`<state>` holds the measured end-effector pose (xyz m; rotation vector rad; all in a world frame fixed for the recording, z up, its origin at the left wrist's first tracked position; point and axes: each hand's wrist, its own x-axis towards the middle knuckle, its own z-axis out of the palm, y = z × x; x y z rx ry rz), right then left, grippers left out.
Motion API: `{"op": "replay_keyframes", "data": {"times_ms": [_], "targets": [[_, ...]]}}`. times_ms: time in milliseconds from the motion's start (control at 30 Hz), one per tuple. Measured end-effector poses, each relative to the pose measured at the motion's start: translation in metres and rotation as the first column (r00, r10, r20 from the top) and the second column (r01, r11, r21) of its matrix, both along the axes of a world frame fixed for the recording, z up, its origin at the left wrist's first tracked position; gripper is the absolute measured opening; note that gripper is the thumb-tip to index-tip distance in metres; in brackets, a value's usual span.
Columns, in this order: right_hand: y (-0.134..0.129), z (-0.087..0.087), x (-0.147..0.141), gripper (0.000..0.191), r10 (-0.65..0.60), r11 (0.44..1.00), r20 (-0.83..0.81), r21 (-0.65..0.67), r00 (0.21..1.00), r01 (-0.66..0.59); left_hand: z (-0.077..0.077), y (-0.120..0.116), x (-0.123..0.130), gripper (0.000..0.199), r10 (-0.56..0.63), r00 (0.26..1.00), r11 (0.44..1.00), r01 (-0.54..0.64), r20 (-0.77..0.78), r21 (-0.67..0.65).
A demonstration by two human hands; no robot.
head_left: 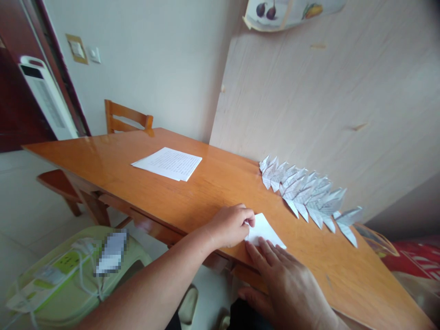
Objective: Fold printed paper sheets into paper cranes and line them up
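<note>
A folded sheet of white paper (263, 228) lies on the wooden table close to its front edge. My left hand (231, 225) is closed, its curled fingers pinching the paper's left side. Flat on the lower part of the same paper rest the fingertips of my right hand (285, 277), fingers stretched out and the thumb below the table edge. Further back, along the wall, stand several folded paper pieces (305, 190) with pointed tips, lined up in rows. One more folded piece (349, 222) sits at the right end of that line.
A stack of written paper sheets (168, 163) lies on the left half of the table (220, 183). Beyond the far left end is a wooden chair (129, 117). Below, a green plastic stool (134, 245) carries a power strip (51, 275) with cables. A red bag (412, 259) is at the right.
</note>
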<state>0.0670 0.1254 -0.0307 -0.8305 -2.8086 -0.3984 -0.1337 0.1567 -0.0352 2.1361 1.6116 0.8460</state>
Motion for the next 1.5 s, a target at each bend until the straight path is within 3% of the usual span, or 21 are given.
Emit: {"op": "replay_keyframes", "data": {"times_ms": [233, 367, 467, 600, 700, 800, 1033, 1267, 1500], "targets": [[0.000, 0.002, 0.003, 0.071, -0.016, 0.999, -0.014, -0.050, 1.000, 0.015, 0.005, -0.004, -0.008, 0.018, -0.126, 0.991, 0.992, 0.125, -0.053, -0.031], [0.012, 0.016, 0.010, 0.042, -0.034, 0.968, -0.048, -0.250, 0.998, 0.021, 0.006, -0.001, -0.011, 0.018, -0.157, 0.987, 0.986, 0.154, -0.038, -0.060], [0.029, 0.026, 0.011, 0.030, -0.210, 0.920, -0.185, -0.369, 0.960, 0.130, 0.004, -0.001, -0.011, 0.019, -0.154, 0.987, 0.987, 0.152, -0.047, -0.057], [0.052, 0.028, 0.001, 0.021, -0.317, 0.796, -0.215, -0.589, 0.924, 0.136, 0.002, 0.000, -0.010, 0.019, -0.148, 0.987, 0.988, 0.145, -0.060, -0.042], [0.064, 0.027, -0.008, 0.014, -0.311, 0.650, -0.124, -0.751, 0.942, 0.116, 0.003, -0.001, -0.010, 0.020, -0.144, 0.987, 0.989, 0.141, -0.076, -0.039], [0.072, 0.031, -0.013, 0.009, -0.286, 0.544, -0.070, -0.833, 0.956, 0.102, 0.006, -0.003, -0.010, 0.021, -0.149, 0.984, 0.989, 0.146, -0.093, -0.035], [0.081, 0.038, -0.021, 0.011, -0.350, 0.386, 0.040, -0.904, 0.936, 0.184, 0.011, -0.005, -0.011, 0.027, -0.164, 0.980, 0.986, 0.158, -0.114, -0.058], [0.091, 0.042, -0.028, 0.005, -0.334, 0.334, 0.141, -0.907, 0.932, 0.258, 0.011, -0.003, -0.012, 0.027, -0.181, 0.975, 0.982, 0.172, -0.129, -0.080], [0.099, 0.044, -0.017, 0.007, -0.364, 0.313, 0.198, -0.894, 0.910, 0.319, 0.014, -0.005, -0.012, 0.027, -0.174, 0.978, 0.981, 0.163, -0.114, -0.104]]}}
